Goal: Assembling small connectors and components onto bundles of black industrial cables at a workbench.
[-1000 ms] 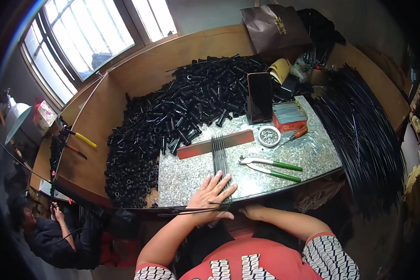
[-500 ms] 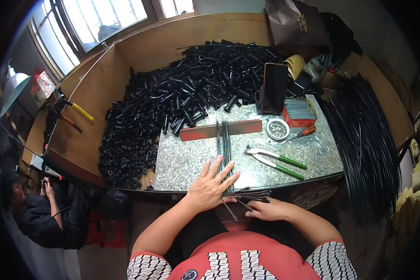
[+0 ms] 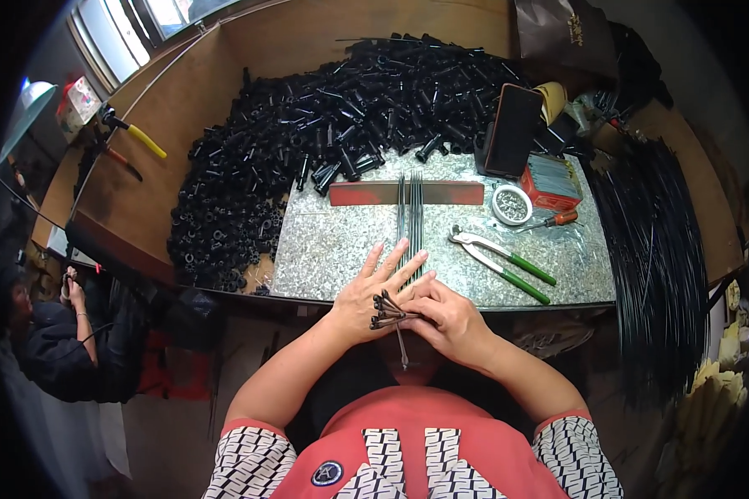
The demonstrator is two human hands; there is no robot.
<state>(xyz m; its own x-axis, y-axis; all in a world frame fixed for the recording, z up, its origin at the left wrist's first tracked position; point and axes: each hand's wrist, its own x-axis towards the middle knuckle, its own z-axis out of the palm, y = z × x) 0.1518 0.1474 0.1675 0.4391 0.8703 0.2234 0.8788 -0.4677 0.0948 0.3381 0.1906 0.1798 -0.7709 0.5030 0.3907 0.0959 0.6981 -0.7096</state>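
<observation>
Several thin black rods [image 3: 415,224] lie on the speckled worktop, their far ends resting across a red wooden bar [image 3: 458,194]. My left hand [image 3: 364,293] is open with fingers spread, pressed flat over the rods near the worktop's front edge. Close against it, my right hand [image 3: 451,320] is closed in a pinch around the near part of the rods. Their knobbed near ends [image 3: 389,311] fan out in front of my left hand. One rod end points down toward my lap. Part of the rods is hidden under my fingers.
Green-handled pincers [image 3: 508,264], a screwdriver [image 3: 562,218], a white dish of small metal pieces [image 3: 512,205], a red box [image 3: 551,185] and a phone [image 3: 514,129] stand right. Black tubular parts [image 3: 349,116] heap behind; long black rods [image 3: 653,274] hang right. Another person [image 3: 66,333] sits left.
My right hand has moved up and left to meet my left hand and pinch the rods. The knobbed ends have swung left. The view has shifted and tilted slightly.
</observation>
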